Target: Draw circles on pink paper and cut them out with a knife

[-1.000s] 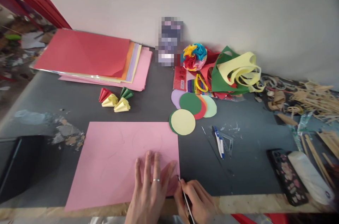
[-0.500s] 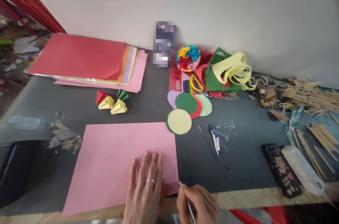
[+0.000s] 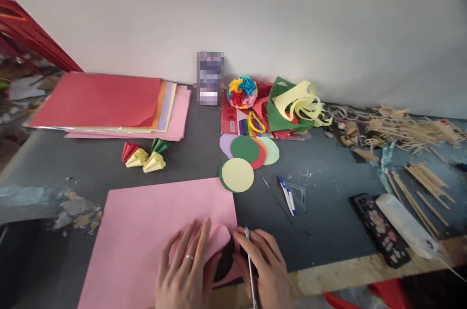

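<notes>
A large pink sheet (image 3: 146, 231) lies flat on the dark table (image 3: 328, 211) right in front of me. My left hand (image 3: 182, 272), with a ring on one finger, lies on the sheet's lower right part. It holds up a rounded, curled flap of the pink paper (image 3: 219, 238). A dark gap (image 3: 224, 265) shows under that flap. My right hand (image 3: 264, 267) is beside the sheet's right edge and grips a thin metal-tipped tool (image 3: 250, 260). The tool's tip points away from me, next to the flap.
Cut paper circles (image 3: 237, 175) lie past the sheet's far right corner. Folded paper cones (image 3: 144, 157) and a stack of coloured sheets (image 3: 102, 104) are at far left. Pens (image 3: 286, 194), a phone (image 3: 377, 228) and wooden sticks (image 3: 412, 129) lie to the right. Paper scraps (image 3: 292, 104) sit by the wall.
My left hand went from lying flat on the pink sheet to lifting a rounded flap of it. My right hand with the tool moved up beside the flap.
</notes>
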`<state>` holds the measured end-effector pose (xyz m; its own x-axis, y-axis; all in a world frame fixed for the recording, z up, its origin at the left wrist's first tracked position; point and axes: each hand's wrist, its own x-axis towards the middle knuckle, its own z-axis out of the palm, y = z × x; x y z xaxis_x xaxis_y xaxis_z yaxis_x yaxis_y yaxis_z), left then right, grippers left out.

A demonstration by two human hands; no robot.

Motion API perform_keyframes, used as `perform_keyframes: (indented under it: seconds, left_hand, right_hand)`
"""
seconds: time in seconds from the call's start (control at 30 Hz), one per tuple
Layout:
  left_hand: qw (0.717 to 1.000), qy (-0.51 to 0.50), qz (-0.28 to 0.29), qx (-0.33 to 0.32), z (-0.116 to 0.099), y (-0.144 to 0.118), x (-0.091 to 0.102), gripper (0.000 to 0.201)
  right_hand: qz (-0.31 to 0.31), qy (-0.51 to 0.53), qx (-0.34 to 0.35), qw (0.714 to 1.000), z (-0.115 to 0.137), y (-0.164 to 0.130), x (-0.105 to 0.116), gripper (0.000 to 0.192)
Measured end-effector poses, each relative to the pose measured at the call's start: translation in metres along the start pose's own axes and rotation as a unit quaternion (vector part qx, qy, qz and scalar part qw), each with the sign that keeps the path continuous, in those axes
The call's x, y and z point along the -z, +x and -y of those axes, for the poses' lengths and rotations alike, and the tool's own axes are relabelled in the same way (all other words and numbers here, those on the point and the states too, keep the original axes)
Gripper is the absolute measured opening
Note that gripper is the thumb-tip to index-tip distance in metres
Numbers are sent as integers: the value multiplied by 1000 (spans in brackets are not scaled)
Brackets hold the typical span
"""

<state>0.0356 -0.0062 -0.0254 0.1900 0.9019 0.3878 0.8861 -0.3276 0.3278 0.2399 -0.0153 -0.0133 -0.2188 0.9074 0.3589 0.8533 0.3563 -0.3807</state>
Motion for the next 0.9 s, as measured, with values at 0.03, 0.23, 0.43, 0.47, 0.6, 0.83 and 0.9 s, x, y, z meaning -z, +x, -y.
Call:
perform_keyframes:
  seconds: [0.03,0.23,0.43,0.47,0.6,0.83,0.9]
  left_hand:
    - [1000,-9,4,7,2,0,0,59]
    - [999,-26,3,23,1,-7,-5,59]
    - [999,-27,28,-16,2,-13,-5,64]
    - [999,-20,31,-24,3,-13,-5,63]
    - [999,15,27,-31,3,-15,-9,63]
    - [996,54,-7,-74,2,-21,-7,64]
    - [995,51,-2,-83,0,-27,-2,63]
  right_hand:
    - [-4,25,-10,1000,2,1,2,46]
    - [-23,137,-138,981,24,8,-3,13]
    - [66,233,-245,939,24,13,-10,9]
    - [87,244,-250,933,21,12,-8,11]
    - [160,244,-220,931,2,10,13,15]
    - [64,147,-297,941,-52,49,49,25]
    - [31,125,-294,947,-67,69,43,25]
